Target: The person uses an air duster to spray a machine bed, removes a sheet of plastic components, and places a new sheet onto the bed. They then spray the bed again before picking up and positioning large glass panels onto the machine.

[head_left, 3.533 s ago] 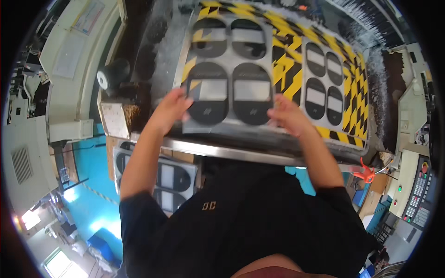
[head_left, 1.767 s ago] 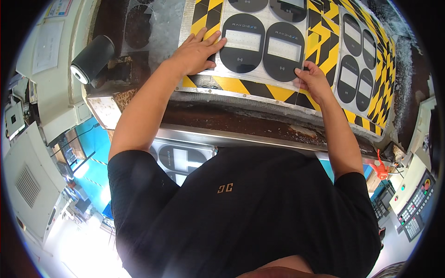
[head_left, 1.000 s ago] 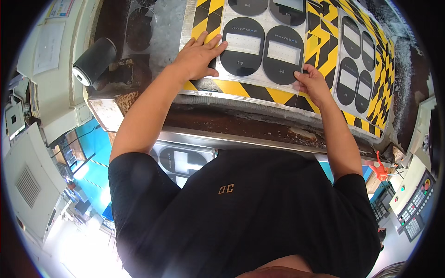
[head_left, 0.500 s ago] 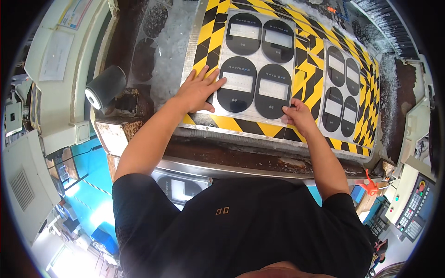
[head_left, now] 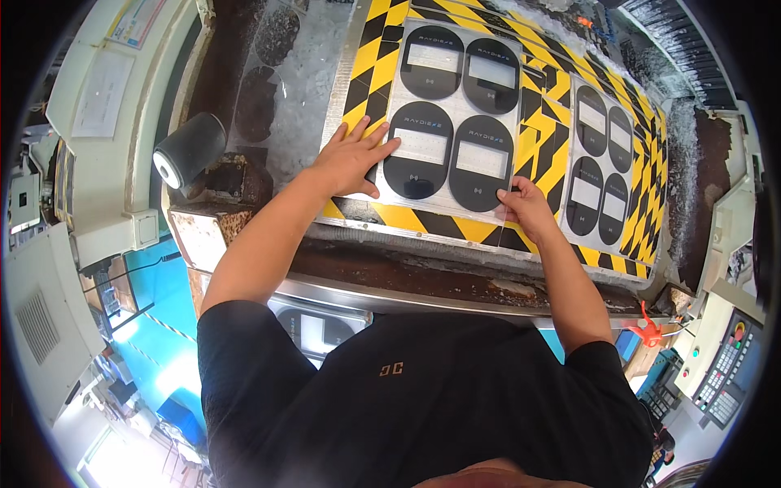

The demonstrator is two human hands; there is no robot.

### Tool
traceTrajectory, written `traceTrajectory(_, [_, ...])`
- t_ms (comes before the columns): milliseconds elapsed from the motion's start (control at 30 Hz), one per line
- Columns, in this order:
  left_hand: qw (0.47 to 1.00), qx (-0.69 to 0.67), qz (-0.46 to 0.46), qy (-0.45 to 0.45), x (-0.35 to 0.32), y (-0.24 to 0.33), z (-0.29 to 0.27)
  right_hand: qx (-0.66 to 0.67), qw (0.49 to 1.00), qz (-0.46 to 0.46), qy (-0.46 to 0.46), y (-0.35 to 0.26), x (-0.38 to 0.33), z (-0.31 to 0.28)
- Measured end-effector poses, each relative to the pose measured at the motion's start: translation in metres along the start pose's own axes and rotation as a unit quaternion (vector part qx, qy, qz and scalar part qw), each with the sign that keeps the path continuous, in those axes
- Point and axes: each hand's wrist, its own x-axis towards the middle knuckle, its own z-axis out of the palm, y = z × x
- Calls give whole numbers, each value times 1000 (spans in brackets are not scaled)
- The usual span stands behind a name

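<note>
A clear sheet (head_left: 452, 111) printed with several black oval panels lies on a machine bed covered in yellow-and-black striped tape (head_left: 423, 220). Each oval has a pale rectangular window. My left hand (head_left: 351, 163) lies flat at the sheet's left edge, fingers spread, its fingertips touching the lower left oval panel (head_left: 416, 180). At the lower right corner, my right hand (head_left: 525, 208) pinches the sheet's edge between thumb and fingers, beside the lower right oval panel (head_left: 480, 193). A second sheet with similar ovals (head_left: 584, 213) lies farther right on the striped tape.
A dark grey cylinder with a white end (head_left: 192, 150) juts out left of the bed. White shavings (head_left: 313, 77) lie along the bed's left side. An orange-red spray trigger (head_left: 647, 327) and a keypad control panel (head_left: 726, 370) are at the right. Another panel sheet (head_left: 325, 332) sits below the bed edge.
The view has shifted very slightly, so the bed and sheets appear a little lower. Both hands keep their places on the sheet.
</note>
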Motion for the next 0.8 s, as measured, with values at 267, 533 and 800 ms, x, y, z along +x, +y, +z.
traceTrajectory(267, [1000, -2, -1, -4, 1, 5, 3, 22, 997, -6, 73, -4, -18, 3])
traceTrajectory(533, [1000, 15, -13, 21, 5, 6, 8, -470, 860, -130, 149, -10, -13, -5])
traceTrajectory(800, [999, 29, -4, 13, 5, 8, 9, -501, 829, -187, 165, 4, -7, -4])
